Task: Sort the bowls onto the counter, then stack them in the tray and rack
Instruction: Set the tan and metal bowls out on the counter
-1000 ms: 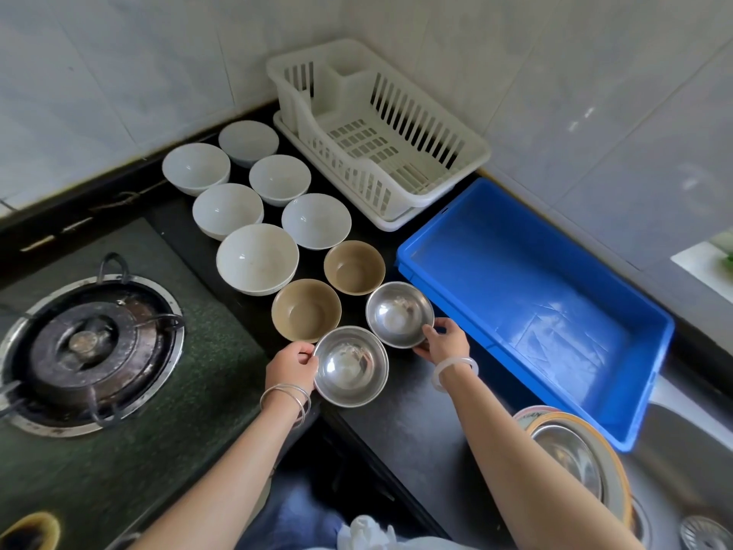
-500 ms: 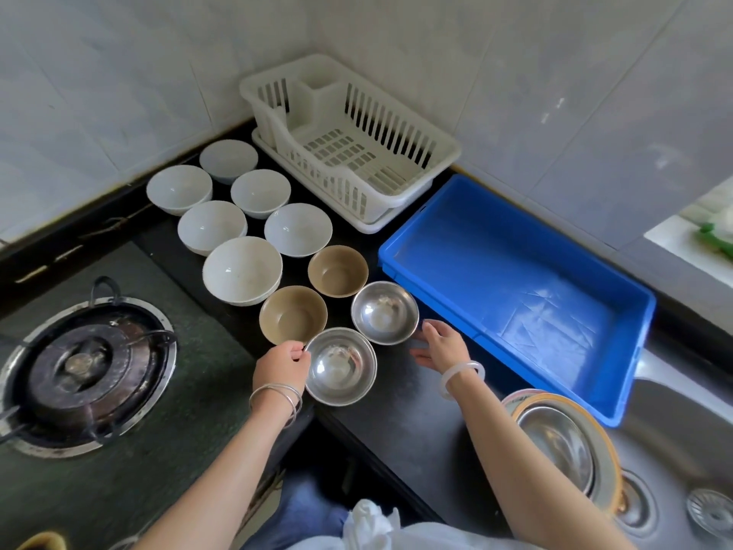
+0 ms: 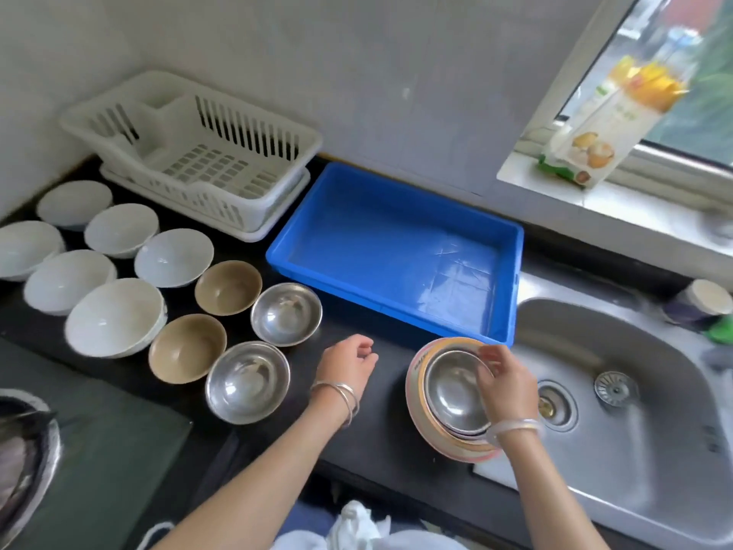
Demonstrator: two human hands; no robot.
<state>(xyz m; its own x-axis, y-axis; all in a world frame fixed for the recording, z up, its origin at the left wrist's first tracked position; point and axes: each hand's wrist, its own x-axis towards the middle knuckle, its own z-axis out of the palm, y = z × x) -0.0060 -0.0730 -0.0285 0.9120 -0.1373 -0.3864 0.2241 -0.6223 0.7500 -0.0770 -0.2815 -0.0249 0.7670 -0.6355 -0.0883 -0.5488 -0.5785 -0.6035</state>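
Several white bowls (image 3: 115, 315) sit in rows on the black counter (image 3: 380, 426) at the left. Beside them are two brown bowls (image 3: 186, 347) and two steel bowls (image 3: 248, 381). At the sink's edge a stack holds a steel bowl (image 3: 452, 387) nested in a pink-and-yellow rimmed bowl (image 3: 420, 414). My right hand (image 3: 505, 385) grips the stacked steel bowl's rim. My left hand (image 3: 349, 361) hovers over the counter, fingers loosely curled, holding nothing. The blue tray (image 3: 511, 279) and white rack (image 3: 254, 216) have nothing in them.
A steel sink (image 3: 634, 438) lies at the right, with a cup (image 3: 698, 303) at its far rim. A gas stove (image 3: 23, 450) fills the lower left. A carton (image 3: 611, 125) stands on the window sill.
My view has swung right toward the sink. My right hand left the far steel bowl and took hold of the stacked steel bowl. My left hand let go of the near steel bowl.
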